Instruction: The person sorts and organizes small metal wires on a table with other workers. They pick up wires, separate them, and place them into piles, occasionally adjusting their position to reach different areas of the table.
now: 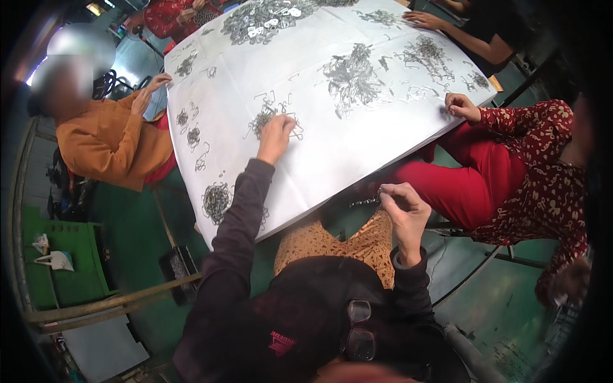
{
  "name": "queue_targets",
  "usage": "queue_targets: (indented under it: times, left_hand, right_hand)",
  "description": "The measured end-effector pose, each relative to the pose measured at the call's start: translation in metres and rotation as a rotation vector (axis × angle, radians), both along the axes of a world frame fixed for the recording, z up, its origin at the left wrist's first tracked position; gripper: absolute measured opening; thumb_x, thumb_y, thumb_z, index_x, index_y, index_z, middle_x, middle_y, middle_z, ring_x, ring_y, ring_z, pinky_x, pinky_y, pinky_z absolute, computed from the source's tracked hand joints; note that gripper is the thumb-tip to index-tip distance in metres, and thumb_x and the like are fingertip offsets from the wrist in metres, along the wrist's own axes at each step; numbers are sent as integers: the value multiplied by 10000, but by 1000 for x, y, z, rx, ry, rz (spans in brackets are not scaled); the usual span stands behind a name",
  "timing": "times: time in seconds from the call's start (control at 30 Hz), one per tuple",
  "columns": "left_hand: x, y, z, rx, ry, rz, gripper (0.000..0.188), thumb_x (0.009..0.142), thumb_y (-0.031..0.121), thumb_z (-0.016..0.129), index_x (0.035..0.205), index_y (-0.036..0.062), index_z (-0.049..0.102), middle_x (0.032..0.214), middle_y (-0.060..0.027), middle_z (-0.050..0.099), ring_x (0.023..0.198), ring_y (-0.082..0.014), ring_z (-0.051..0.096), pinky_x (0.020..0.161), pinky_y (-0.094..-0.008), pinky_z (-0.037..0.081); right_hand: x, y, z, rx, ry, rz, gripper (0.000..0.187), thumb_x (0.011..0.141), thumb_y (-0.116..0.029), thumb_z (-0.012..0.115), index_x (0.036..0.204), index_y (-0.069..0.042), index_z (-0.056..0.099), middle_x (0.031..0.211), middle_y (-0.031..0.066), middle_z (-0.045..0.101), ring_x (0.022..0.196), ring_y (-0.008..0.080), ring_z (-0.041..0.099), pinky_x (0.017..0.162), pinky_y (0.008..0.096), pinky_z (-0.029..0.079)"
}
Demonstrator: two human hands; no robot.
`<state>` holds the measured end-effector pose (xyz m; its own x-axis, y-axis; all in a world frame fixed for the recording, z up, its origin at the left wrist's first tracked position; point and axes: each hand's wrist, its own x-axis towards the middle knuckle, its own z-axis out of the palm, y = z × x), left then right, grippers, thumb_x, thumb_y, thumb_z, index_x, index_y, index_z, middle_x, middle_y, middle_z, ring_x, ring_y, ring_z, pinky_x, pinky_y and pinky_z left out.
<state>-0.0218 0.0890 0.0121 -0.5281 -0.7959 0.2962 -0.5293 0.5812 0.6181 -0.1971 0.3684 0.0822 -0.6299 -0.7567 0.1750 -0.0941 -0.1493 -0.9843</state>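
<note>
My left hand (276,139) reaches over the white tabletop, its fingers curled down onto a small loose pile of bent metal wire pieces (260,122). Its fingertips are partly hidden, so what they hold does not show. Off the table's near edge, above my lap, my right hand (407,209) is raised with thumb and finger pinched. From that pinch a short strand of small shiny metal pieces (364,202) sticks out to the left. By my left forearm lies a round heap of wire pieces (217,203).
The white table (255,70) bears several more heaps, including a large metal heap (355,76) and a far one (265,22). Close on the right sits a person in a patterned red top (530,131); at the left, one in orange (108,143). Other people work farther off.
</note>
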Motion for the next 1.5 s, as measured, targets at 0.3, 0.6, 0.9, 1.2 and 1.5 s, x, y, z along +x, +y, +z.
queue_targets:
  times: [0.3, 0.6, 0.9, 1.2, 1.5]
  left_hand:
    - [-46, 129, 49, 1002, 568, -464, 156, 975, 176, 531, 1047, 39, 525, 852, -43, 589, 716, -98, 597, 629, -238, 487]
    - [-59, 165, 50, 1069, 569, -509, 150, 958, 160, 583, 1030, 28, 571, 940, -9, 575, 855, -90, 555, 789, -227, 464]
    - [-64, 172, 37, 610, 496, -375, 125, 884, 91, 655, 959, 6, 603, 921, -59, 539, 907, -126, 548, 787, -279, 467]
    - [-57, 190, 48, 663, 700, -200, 120, 960, 40, 524, 1013, -28, 609, 953, -94, 697, 884, -131, 639, 813, -267, 503]
    - [-59, 193, 67, 809, 767, -281, 133, 946, 85, 583, 1011, -31, 579, 958, -95, 660, 921, -149, 608, 850, -276, 482]
  right_hand:
    - [2, 3, -17, 106, -7, -53, 146, 790, 82, 653, 922, 43, 701, 812, 27, 638, 713, 65, 568, 650, 188, 447]
    - [2, 4, -21, 66, -120, -69, 127, 828, 57, 647, 945, 46, 694, 806, 38, 633, 716, 85, 587, 659, 205, 466]
    - [6, -3, -26, 59, -33, -51, 154, 805, 70, 655, 945, 22, 697, 817, 41, 635, 738, 85, 590, 668, 212, 478]
    - [-15, -25, -33, -194, -213, -178, 191, 845, 81, 614, 1016, 29, 681, 869, 54, 622, 746, 102, 605, 648, 213, 486]
    - [-130, -215, -91, 127, 1095, 187, 170, 732, 45, 583, 873, 22, 675, 907, 171, 626, 923, 330, 573, 795, 405, 490]
